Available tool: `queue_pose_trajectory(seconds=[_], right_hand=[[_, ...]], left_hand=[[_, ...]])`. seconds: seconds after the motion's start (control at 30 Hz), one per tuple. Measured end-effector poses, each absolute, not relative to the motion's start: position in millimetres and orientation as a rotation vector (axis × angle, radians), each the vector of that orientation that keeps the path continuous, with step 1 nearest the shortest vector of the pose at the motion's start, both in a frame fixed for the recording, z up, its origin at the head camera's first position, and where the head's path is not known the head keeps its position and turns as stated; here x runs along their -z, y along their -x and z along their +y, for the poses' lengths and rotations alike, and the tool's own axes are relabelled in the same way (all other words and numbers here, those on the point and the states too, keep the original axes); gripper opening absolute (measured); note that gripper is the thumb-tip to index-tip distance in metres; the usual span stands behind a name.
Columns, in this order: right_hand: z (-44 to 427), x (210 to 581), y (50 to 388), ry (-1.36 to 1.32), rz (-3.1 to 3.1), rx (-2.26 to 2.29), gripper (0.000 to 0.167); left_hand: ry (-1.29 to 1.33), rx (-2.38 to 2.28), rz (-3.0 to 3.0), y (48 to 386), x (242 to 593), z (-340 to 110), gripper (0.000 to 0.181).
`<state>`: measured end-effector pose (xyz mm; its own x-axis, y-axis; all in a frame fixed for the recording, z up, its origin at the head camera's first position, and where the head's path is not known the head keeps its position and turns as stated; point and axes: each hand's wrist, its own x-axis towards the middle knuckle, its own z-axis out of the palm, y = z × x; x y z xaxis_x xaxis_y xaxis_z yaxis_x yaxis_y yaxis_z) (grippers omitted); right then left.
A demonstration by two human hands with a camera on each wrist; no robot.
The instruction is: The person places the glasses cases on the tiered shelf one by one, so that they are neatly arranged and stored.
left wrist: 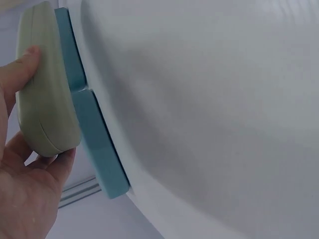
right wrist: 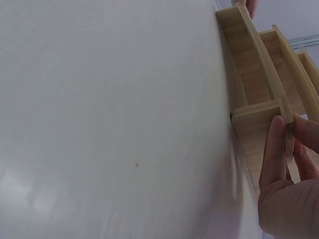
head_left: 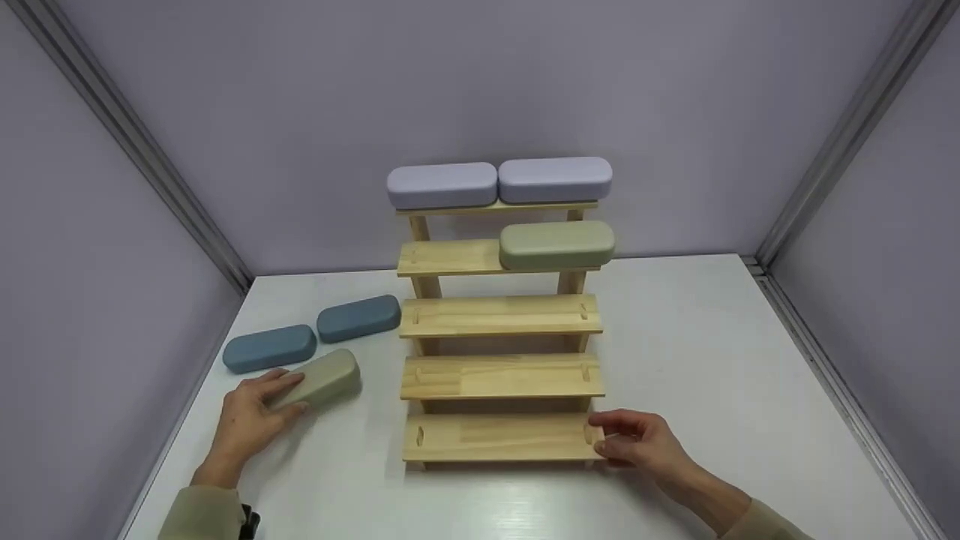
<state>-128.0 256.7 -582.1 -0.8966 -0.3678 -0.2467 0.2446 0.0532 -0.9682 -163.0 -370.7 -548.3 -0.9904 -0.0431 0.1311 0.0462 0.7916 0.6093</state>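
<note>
Wooden stand (head_left: 501,315): five stepped tiers, upright on the white table (head_left: 735,360); landmark for all places below.
Lavender cases, two (head_left: 442,186) (head_left: 555,180): set side by side on the stand's top tier; this pair looks done.
Shelved green case (head_left: 556,244): on the right half of the stand's second tier from the top; also looks done.
Blue cases, two (head_left: 270,349) (head_left: 358,319): on the table to the stand's left, laid nearly end to end; one is just beside the stand's left edge, the other farther out; both yet to be shelved, by the look of it.
Tally: three of six visible cases on the stand, three off it; by that count, the shelving appears about half complete.
Held green case (head_left: 330,379): left of the stand, apart from it, on the near side of the blue pair; whether its underside touches the table cannot be told.
Left hand (head_left: 251,412): grasping the held green case; thumb against the near side, other fingers about the end farther from the stand; the end toward the stand lies beyond the fingertips, uncovered.
Right hand (head_left: 645,446): pinching the right end of the stand's lowest tier between thumb and fingers; no case in this grip; apparently a steadying hold.
</note>
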Motion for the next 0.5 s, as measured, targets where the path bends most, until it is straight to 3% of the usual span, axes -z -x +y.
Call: queue_pose_trajectory(seconds=[0.5], right_hand=[[256.4, 581.9, 129.2, 0.117, 1.915, 1.885, 0.056]], left_hand=[[0.11, 0.949, -2.783, 165.5, 512.2, -358.4, 0.053]])
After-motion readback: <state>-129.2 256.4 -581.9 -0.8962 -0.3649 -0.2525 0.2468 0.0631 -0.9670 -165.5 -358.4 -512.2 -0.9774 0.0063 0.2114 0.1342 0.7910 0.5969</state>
